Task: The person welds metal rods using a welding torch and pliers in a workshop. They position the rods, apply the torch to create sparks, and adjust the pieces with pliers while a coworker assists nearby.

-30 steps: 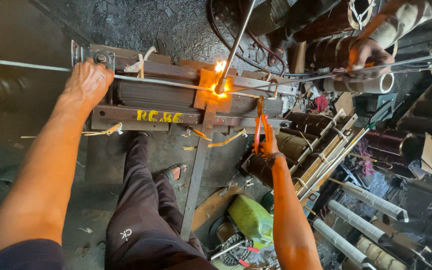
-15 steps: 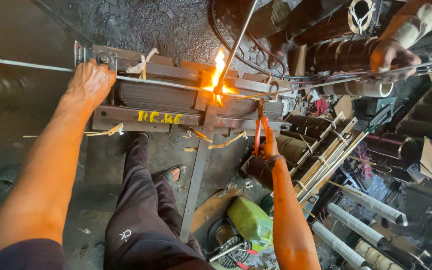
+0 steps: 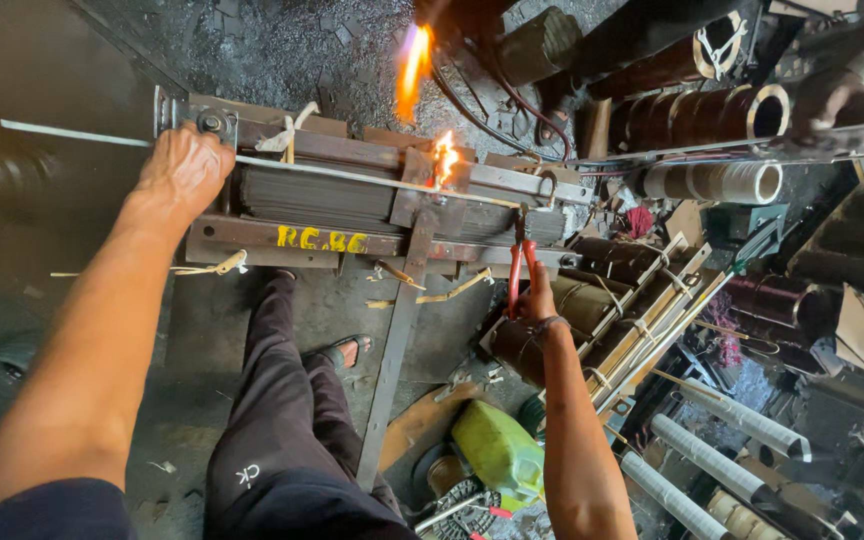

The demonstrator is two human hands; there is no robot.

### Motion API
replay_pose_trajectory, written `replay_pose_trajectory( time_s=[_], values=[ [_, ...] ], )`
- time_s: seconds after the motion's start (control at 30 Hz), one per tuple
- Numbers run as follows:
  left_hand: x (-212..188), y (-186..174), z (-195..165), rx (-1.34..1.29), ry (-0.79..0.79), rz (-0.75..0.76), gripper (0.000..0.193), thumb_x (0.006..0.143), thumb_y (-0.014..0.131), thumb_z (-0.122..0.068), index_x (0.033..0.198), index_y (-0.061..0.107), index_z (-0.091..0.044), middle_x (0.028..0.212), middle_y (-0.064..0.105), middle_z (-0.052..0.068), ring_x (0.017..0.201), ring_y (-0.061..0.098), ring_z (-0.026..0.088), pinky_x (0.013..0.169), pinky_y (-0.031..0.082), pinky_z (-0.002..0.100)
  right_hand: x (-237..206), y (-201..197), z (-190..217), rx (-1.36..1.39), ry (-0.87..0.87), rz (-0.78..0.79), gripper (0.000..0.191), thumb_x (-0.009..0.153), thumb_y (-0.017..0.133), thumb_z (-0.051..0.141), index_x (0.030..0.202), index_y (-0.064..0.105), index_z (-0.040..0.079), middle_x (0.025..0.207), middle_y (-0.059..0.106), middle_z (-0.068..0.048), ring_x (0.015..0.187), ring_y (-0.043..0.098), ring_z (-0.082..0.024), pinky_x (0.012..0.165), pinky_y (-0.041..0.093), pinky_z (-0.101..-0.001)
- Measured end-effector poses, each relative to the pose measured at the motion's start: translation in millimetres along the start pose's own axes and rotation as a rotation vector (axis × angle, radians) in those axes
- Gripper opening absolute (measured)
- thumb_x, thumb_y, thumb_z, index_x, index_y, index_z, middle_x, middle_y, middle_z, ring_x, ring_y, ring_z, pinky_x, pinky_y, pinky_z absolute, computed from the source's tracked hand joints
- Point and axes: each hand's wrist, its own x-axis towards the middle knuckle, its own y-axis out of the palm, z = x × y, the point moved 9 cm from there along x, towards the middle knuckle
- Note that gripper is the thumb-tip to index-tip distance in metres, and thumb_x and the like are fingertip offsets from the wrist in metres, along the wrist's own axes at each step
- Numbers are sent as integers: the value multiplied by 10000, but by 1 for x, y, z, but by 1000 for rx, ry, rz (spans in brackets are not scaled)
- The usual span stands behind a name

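The left hand (image 3: 184,172) presses down on a thin rod (image 3: 352,178) at the left end of a steel frame (image 3: 322,235), fingers curled over it. The rod runs right across the frame to a small flame (image 3: 445,155) burning on it. Farther off, a second flame (image 3: 413,62) flares above. The right hand (image 3: 535,300) grips red-handled pliers (image 3: 522,262) — fingers wrapped round the handles — with the tip at the frame's right end.

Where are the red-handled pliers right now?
In the head view, right of centre: the red-handled pliers are in the right hand, jaws up at the right end of the metal frame, beside the bundled tubes.
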Motion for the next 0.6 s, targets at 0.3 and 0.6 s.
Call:
replay_pose_trajectory(
  time_s=[0.3,0.6],
  values=[
    [1,-3,-1,-14,-3,1,168,872,604,-98,842,767,-72,924,772,141,914,741,289,718,605,394,-5,-2,-4,-17,44,-1,1238,752,149,997,1125,697,-50,682,670,-246,579,654,-345,546,501,-402],
    [-1,-3,-2,5,3,22,169,878,607,-93,863,774,-74,924,774,136,918,737,277,730,606,380,-15,0,11,-17,-84,-12,910,762,239,895,1536,321,424,596,576,-159,448,499,-274,439,345,-387]
  ],
)
